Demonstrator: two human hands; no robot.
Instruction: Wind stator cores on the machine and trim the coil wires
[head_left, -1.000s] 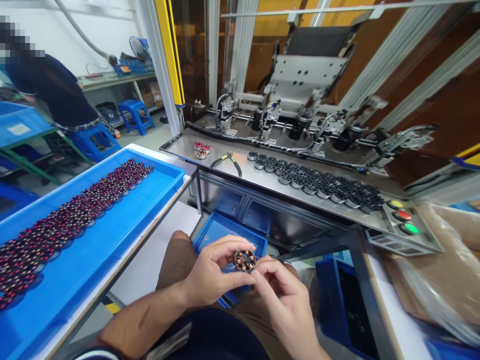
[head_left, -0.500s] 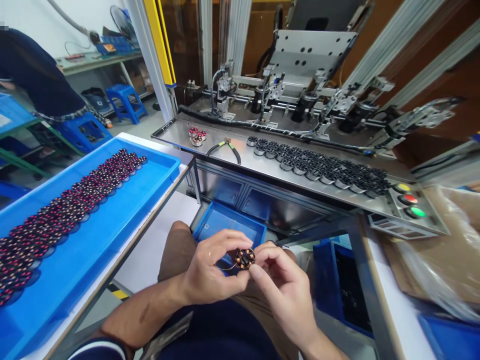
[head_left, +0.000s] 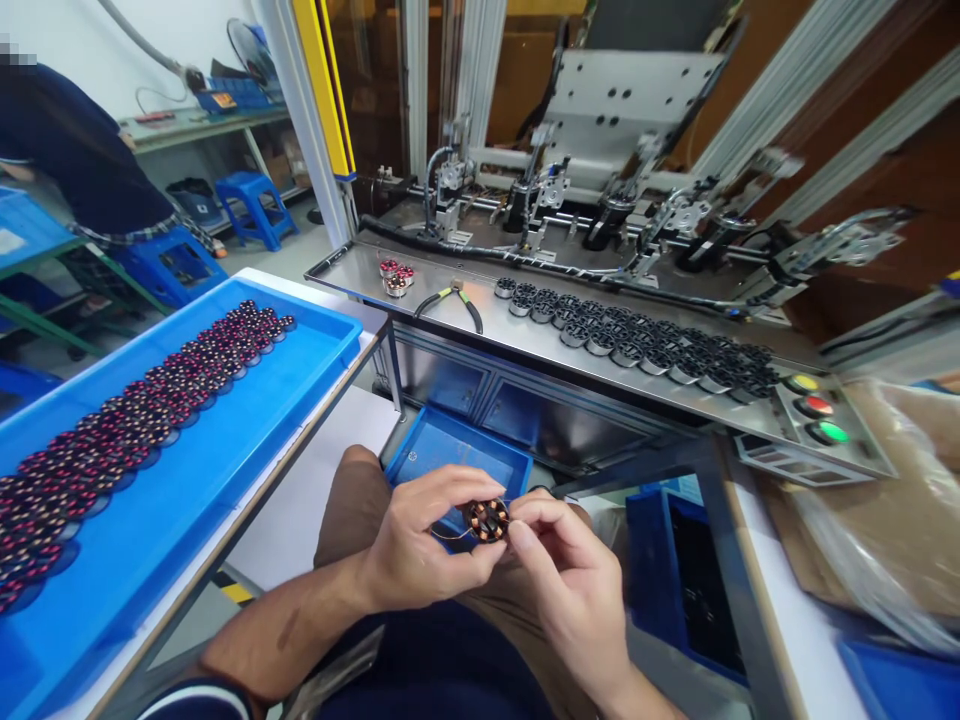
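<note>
Over my lap, my left hand (head_left: 442,535) grips a small round motor stator (head_left: 487,521) between thumb and fingers. The stator has a black frame and copper windings, and its wound face is turned up toward me. A loose wire (head_left: 450,537) curves out from its left side under my left palm. At the stator's right rim, my right hand (head_left: 562,555) is closed in a pinch of thumb and index finger on what looks like a thin wire end, largely hidden by the fingertips.
On the left, a blue tray (head_left: 300,400) holds rows of wound stators. The machine's metal ledge (head_left: 480,345) carries green-handled cutters (head_left: 454,295), a few red-wound stators (head_left: 395,278), many black stator cores (head_left: 637,335) and push buttons (head_left: 829,432). A blue bin (head_left: 420,430) sits below; a person (head_left: 82,150) is far left.
My right fingertips have shifted slightly up and tightened into a pinch at the stator's right rim. The stator has turned a little in my left hand, its face now more toward me.
</note>
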